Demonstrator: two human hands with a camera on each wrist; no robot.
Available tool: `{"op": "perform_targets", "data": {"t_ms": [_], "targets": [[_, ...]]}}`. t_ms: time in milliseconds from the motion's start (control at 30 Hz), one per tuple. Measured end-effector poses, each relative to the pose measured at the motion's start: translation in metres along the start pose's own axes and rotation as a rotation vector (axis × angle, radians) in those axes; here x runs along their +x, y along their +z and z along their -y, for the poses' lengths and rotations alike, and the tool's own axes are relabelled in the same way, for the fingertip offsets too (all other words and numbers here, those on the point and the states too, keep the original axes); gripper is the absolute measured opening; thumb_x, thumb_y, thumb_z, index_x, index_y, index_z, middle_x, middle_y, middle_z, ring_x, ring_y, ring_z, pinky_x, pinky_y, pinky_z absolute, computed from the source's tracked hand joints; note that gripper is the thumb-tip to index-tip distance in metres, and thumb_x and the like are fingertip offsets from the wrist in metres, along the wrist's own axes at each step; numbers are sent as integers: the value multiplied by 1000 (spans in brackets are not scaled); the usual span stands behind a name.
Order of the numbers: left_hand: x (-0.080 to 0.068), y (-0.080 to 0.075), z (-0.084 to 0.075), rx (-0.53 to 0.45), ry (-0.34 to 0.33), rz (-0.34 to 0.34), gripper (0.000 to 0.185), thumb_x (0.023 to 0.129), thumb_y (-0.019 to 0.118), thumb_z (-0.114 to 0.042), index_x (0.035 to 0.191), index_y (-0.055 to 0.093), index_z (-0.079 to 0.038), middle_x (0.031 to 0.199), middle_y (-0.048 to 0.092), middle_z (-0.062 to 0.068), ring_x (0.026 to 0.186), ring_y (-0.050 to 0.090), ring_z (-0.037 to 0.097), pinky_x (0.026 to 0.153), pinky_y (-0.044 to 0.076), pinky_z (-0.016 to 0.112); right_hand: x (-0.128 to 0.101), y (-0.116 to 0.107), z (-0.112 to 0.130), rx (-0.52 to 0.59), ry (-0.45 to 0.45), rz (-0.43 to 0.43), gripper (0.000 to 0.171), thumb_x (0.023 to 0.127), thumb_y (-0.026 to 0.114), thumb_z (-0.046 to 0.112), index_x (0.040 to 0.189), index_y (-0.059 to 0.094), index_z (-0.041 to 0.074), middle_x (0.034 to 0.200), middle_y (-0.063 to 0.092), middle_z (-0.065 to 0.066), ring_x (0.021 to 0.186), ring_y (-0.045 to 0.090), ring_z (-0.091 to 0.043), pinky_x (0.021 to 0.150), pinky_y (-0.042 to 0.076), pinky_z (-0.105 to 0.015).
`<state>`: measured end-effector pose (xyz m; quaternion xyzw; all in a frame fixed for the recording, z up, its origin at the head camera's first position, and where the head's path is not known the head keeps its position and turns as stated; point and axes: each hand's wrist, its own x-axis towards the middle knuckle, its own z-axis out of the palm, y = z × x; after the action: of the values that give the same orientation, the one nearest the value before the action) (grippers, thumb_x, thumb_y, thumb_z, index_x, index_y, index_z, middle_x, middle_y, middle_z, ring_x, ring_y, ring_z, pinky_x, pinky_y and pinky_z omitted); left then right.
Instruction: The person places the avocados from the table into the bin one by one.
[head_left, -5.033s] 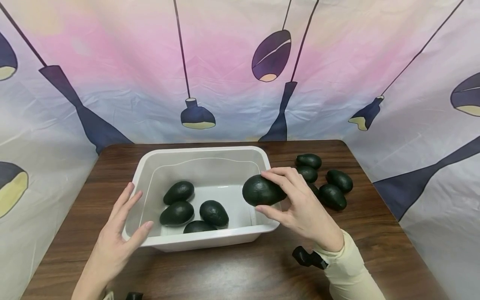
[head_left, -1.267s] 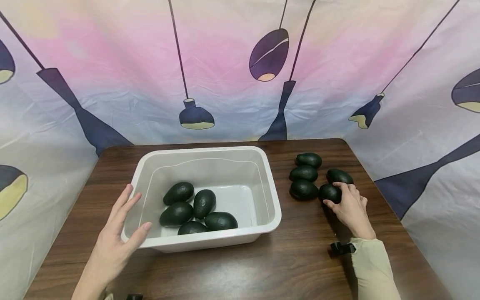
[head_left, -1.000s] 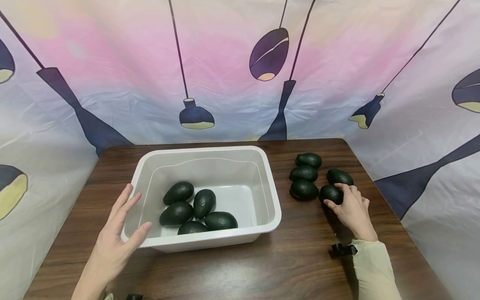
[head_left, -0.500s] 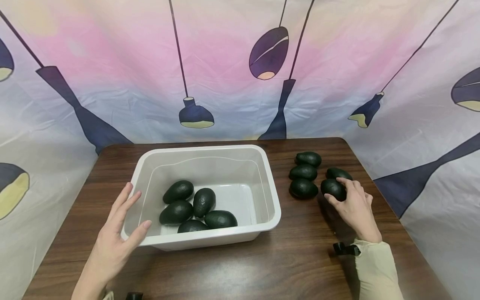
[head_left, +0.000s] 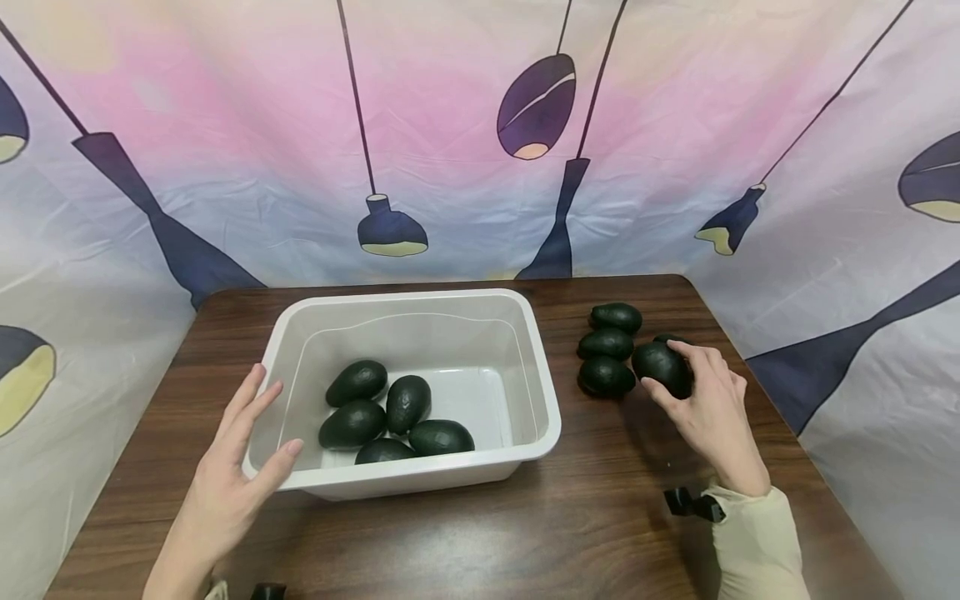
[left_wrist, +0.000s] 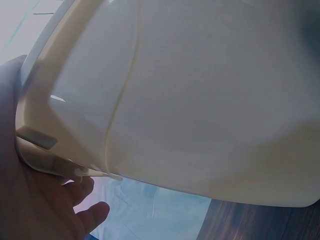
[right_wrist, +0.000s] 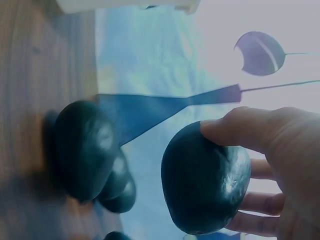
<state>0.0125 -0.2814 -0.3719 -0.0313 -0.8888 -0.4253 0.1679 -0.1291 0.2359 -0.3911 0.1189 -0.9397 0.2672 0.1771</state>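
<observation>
right hand [head_left: 712, 408]: fingers [right_wrist: 235, 127] curled round a dark avocado [head_left: 662, 368], clear of the surface [head_left: 600, 517] | three avocados [head_left: 606, 376] lie just left of those fingers | left hand [head_left: 232, 475]: fingers straight, thumb on the white tub [head_left: 543, 392] rim | five avocados in tub [head_left: 397, 412]

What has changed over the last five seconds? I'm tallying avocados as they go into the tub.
The avocado then held over the white tub is now inside: five instead of four. The right hand moved back right, gripped another avocado and lifted it off the table. The left hand stayed on the tub's corner.
</observation>
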Motion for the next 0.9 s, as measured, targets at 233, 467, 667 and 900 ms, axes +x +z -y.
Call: {"op": "perform_targets", "data": {"t_ms": [233, 467, 667, 900], "targets": [[0, 0, 1, 5, -3, 2, 69, 86, 70, -4, 148, 42, -17, 160, 20, -3, 143, 21, 8, 103, 17, 14, 3, -9, 18, 70, -71, -65, 62, 79, 82, 21, 132, 56, 6, 121, 53, -20, 107, 47, -37, 89, 24, -60], [0, 1, 1, 9, -1, -1, 69, 86, 70, -4, 148, 43, -17, 160, 21, -3, 143, 21, 8, 102, 17, 12, 4, -13, 33, 123, -133, -101, 63, 76, 84, 16, 132, 57, 6, 122, 53, -17, 111, 48, -34, 87, 25, -57], [0, 0, 1, 5, 5, -6, 69, 85, 70, -2, 147, 43, -15, 160, 21, -2, 143, 21, 8, 102, 17, 12, 4, -16, 46, 159, -166, -127, 66, 74, 84, 14, 134, 57, 10, 123, 53, -16, 113, 48, -33, 86, 25, -52], [0, 0, -1, 0, 0, -3, 68, 86, 70, -2, 147, 43, -15, 160, 20, -3, 143, 21, 8, 103, 16, 13, 7, -19, 60, 204, -233, -156, 70, 72, 85, 9, 135, 56, 12, 127, 54, -12, 114, 49, -30, 86, 26, -49]]}}
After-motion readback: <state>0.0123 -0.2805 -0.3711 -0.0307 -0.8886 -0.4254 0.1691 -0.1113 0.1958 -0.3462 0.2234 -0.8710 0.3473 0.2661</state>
